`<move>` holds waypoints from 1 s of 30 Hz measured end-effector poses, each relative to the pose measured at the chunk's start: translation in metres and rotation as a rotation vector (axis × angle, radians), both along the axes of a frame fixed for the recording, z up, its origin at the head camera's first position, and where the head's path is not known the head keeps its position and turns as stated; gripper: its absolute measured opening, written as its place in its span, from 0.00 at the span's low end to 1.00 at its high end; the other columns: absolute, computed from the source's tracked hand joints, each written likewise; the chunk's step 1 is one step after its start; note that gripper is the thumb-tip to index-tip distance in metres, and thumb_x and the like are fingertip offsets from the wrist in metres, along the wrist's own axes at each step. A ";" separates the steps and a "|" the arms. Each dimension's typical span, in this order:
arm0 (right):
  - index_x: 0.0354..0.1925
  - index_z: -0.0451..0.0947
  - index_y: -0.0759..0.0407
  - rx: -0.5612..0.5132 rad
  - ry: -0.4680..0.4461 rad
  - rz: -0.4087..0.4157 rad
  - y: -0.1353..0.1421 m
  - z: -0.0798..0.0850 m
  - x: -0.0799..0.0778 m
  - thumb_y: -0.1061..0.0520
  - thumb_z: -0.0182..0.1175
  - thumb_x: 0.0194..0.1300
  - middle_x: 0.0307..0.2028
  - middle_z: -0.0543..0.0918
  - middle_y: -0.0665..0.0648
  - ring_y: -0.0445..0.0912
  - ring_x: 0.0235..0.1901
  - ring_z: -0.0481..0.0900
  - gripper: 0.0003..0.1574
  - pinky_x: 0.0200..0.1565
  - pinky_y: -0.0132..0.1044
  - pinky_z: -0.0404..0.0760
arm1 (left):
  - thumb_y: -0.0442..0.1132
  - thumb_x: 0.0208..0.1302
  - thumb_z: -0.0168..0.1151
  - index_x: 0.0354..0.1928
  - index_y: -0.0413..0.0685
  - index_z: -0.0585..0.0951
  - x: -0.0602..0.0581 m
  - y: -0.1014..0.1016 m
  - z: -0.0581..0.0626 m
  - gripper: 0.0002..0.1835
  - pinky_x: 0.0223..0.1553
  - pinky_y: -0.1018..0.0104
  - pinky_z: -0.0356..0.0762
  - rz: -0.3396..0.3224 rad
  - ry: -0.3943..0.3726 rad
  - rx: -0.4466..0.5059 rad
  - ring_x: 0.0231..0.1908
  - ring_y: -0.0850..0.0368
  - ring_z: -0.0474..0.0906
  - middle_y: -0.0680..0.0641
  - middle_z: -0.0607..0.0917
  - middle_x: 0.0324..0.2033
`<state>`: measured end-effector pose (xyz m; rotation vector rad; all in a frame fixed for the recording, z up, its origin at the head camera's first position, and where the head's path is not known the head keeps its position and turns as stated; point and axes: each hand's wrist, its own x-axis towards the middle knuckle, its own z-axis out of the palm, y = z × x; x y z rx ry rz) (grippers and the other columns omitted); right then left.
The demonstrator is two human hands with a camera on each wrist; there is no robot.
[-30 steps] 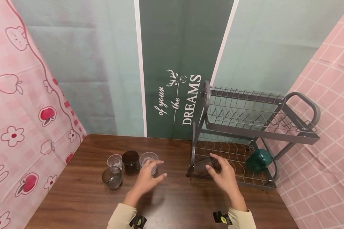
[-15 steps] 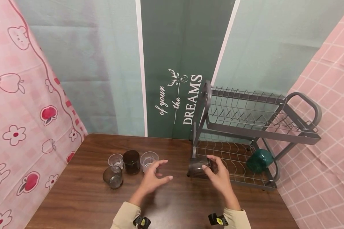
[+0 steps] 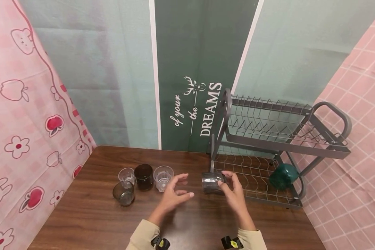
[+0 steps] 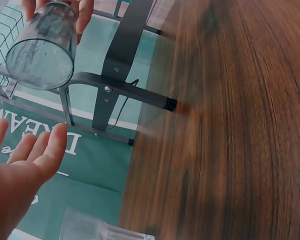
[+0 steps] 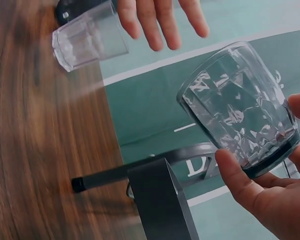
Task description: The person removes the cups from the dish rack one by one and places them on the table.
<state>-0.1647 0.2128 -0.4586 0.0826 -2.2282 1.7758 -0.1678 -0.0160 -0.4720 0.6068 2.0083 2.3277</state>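
My right hand (image 3: 235, 194) grips a grey-tinted glass (image 3: 211, 183) near its base, tilted on its side with the mouth toward the left. In the right wrist view the glass (image 5: 240, 107) looks see-through with a faceted pattern, and fingers and thumb hold its bottom end. My left hand (image 3: 174, 198) hovers to the left of that glass, fingers spread and holding nothing. Just behind the left hand stands a clear glass (image 3: 163, 177). The left wrist view shows the tinted glass (image 4: 42, 50) in front of the rack, apart from the left hand (image 4: 25, 175).
A two-tier grey dish rack (image 3: 287, 147) stands at the right, with a teal glass (image 3: 283, 176) lying on its lower tier. On the wooden table (image 3: 90, 222), a dark glass (image 3: 143, 177), a small clear glass (image 3: 126, 174) and a smoky glass (image 3: 124, 193) stand at left.
The tinted glass has come leftward out of the rack's lower left end in my right hand. My left hand has shifted right, away from the clear glass and closer to the tinted one.
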 end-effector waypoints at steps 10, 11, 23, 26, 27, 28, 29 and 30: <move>0.51 0.67 0.76 -0.070 -0.002 0.036 -0.015 0.017 0.009 0.74 0.53 0.58 0.46 0.74 0.69 0.43 0.38 0.75 0.20 0.36 0.30 0.74 | 0.21 0.47 0.66 0.59 0.25 0.64 -0.003 0.008 -0.006 0.35 0.44 0.35 0.68 -0.073 0.027 0.063 0.53 0.28 0.63 0.28 0.65 0.58; 0.51 0.67 0.75 -0.077 0.002 0.040 -0.014 0.014 0.008 0.74 0.53 0.58 0.46 0.74 0.68 0.43 0.38 0.75 0.21 0.36 0.30 0.74 | 0.21 0.47 0.66 0.60 0.26 0.63 -0.004 0.009 -0.009 0.36 0.44 0.35 0.68 -0.081 0.027 0.069 0.53 0.27 0.63 0.28 0.65 0.58; 0.54 0.68 0.69 -0.103 0.044 0.104 -0.017 -0.008 0.001 0.71 0.53 0.61 0.49 0.73 0.67 0.44 0.40 0.76 0.22 0.38 0.32 0.76 | 0.27 0.46 0.70 0.64 0.40 0.64 -0.014 0.021 -0.026 0.40 0.45 0.40 0.71 -0.105 0.002 0.108 0.54 0.37 0.66 0.34 0.66 0.58; 0.55 0.67 0.69 -0.116 0.040 0.123 -0.020 -0.008 0.000 0.71 0.53 0.62 0.50 0.73 0.67 0.44 0.40 0.76 0.22 0.38 0.32 0.76 | 0.26 0.46 0.69 0.63 0.39 0.64 -0.014 0.023 -0.024 0.39 0.44 0.44 0.73 -0.109 0.021 0.118 0.53 0.39 0.67 0.34 0.66 0.57; 0.55 0.67 0.69 -0.122 0.035 0.129 -0.020 -0.008 0.000 0.71 0.53 0.62 0.50 0.73 0.67 0.44 0.40 0.76 0.22 0.38 0.32 0.77 | 0.25 0.47 0.68 0.63 0.39 0.64 -0.014 0.023 -0.024 0.38 0.44 0.46 0.73 -0.108 0.024 0.121 0.52 0.39 0.67 0.34 0.67 0.57; 0.55 0.68 0.69 -0.128 0.031 0.133 -0.021 -0.008 0.000 0.71 0.53 0.62 0.50 0.73 0.67 0.44 0.40 0.76 0.21 0.38 0.33 0.77 | 0.24 0.47 0.68 0.62 0.38 0.65 -0.014 0.024 -0.023 0.38 0.44 0.48 0.74 -0.103 0.029 0.121 0.52 0.40 0.67 0.34 0.67 0.56; 0.54 0.68 0.69 -0.135 0.026 0.134 -0.021 -0.008 0.000 0.70 0.53 0.62 0.49 0.73 0.67 0.44 0.40 0.76 0.21 0.38 0.33 0.77 | 0.23 0.47 0.67 0.62 0.37 0.65 -0.014 0.024 -0.023 0.37 0.43 0.50 0.75 -0.098 0.033 0.122 0.51 0.40 0.68 0.34 0.68 0.55; 0.54 0.68 0.69 -0.139 0.023 0.135 -0.022 -0.008 0.000 0.70 0.53 0.62 0.49 0.73 0.67 0.45 0.40 0.76 0.21 0.38 0.33 0.77 | 0.22 0.47 0.66 0.61 0.36 0.65 -0.014 0.024 -0.023 0.37 0.43 0.52 0.75 -0.092 0.035 0.125 0.50 0.40 0.68 0.34 0.68 0.54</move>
